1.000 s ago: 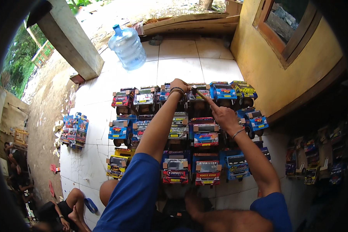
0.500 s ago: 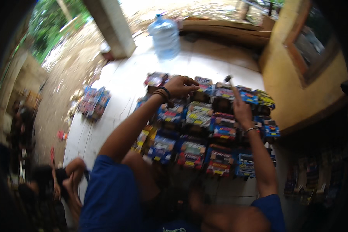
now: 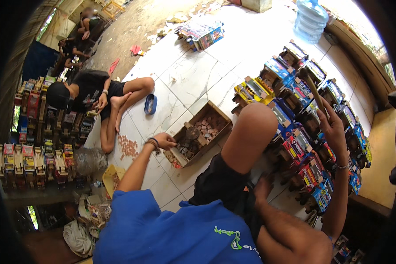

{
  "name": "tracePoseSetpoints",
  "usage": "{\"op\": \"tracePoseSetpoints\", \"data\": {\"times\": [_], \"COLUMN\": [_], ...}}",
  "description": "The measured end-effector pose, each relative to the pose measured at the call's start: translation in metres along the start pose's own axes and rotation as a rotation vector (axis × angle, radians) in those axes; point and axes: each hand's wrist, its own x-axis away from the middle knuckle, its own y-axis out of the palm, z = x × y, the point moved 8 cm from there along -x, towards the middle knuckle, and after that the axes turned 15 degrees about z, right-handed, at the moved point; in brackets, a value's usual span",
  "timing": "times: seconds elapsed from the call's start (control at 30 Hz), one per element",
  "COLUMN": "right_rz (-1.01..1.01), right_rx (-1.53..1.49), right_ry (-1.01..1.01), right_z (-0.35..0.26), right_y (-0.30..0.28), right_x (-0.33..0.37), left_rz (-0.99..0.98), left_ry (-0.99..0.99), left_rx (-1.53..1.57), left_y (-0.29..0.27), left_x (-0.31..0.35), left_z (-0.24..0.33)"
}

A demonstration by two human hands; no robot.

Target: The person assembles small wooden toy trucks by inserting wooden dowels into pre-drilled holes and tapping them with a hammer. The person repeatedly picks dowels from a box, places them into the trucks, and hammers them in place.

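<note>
- Left hand (image 3: 165, 141) is down at the near end of the open cardboard box (image 3: 201, 134) on the tiled floor (image 3: 193, 79), fingers curled over the dark round bits in that corner. Can't tell if they've actually closed on one.
- That box is split up: dark wheel-looking pieces in the near section, small reddish-brown blocks in the far one. A little scatter of the same reddish blocks (image 3: 128, 146) lies on the tiles just left of it.
- Right hand (image 3: 334, 132) is up over the rows of colourful toy trucks (image 3: 303, 132), fingers wrapped around a thin wooden stick (image 3: 316, 94) that points away over the rows.
- My read: this is the fetch-a-part step, grabbing from the box while the stick stays parked by the trucks.
- Next move probably needs a clean pinch on one small piece, since they're heaped together.
- Another person (image 3: 86, 94) sits on the floor further left, beside more stacked toys.
</note>
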Motion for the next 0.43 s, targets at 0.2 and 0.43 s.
{"op": "tracePoseSetpoints", "data": {"times": [0.2, 0.43], "right_rz": [-0.184, -0.394], "right_rx": [0.168, 0.386], "right_ry": [-0.342, -0.393], "right_z": [-0.098, -0.128], "right_y": [0.058, 0.071], "right_x": [0.047, 0.089], "left_rz": [0.344, 0.396], "left_ry": [0.360, 0.173], "left_rx": [-0.369, -0.326], "left_y": [0.123, 0.130], "left_x": [-0.035, -0.087], "left_z": [0.007, -0.022]}}
